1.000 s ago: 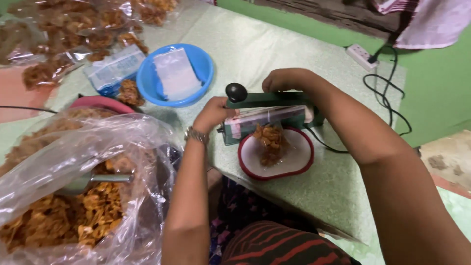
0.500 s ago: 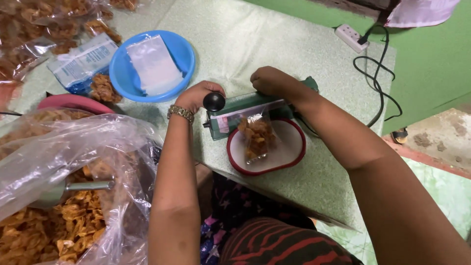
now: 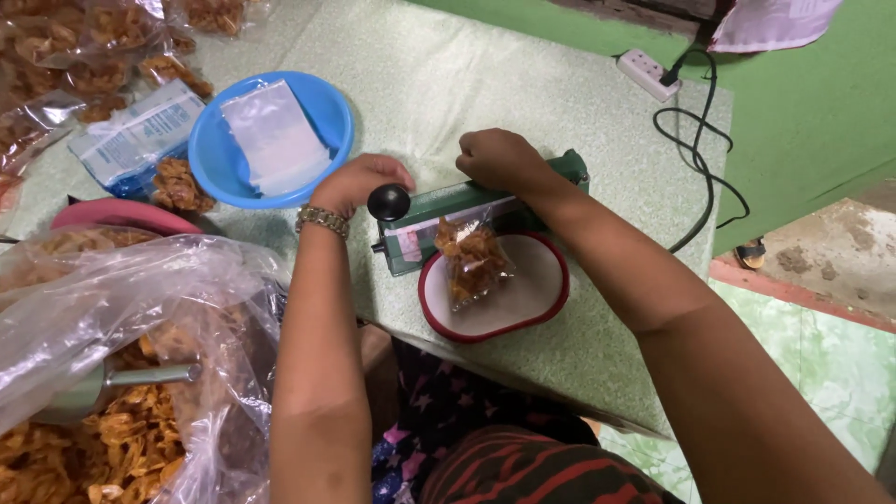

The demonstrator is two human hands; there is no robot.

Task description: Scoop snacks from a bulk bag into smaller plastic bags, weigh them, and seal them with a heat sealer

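A green heat sealer (image 3: 485, 198) with a black knob (image 3: 388, 202) lies across the table. My right hand (image 3: 499, 159) is a closed fist pressing on the sealer's arm. My left hand (image 3: 359, 182), with a metal watch on its wrist, sits curled just behind the knob; its fingertips are hidden. A small clear bag of orange snacks (image 3: 471, 257) has its top caught under the sealer's arm. The rest of the bag lies in a white bowl with a red rim (image 3: 532, 303).
A blue bowl (image 3: 331, 107) holding clear empty bags stands at the back left, with filled snack bags (image 3: 112, 47) behind it. A big plastic bag of loose snacks (image 3: 121, 429) with a metal scoop (image 3: 112, 383) fills the near left. A power strip (image 3: 646, 73) and black cable (image 3: 705, 159) lie at the right.
The sealer's arm has come down on the bag's top under my right fist. My left hand has moved from the bag's edge to behind the knob.
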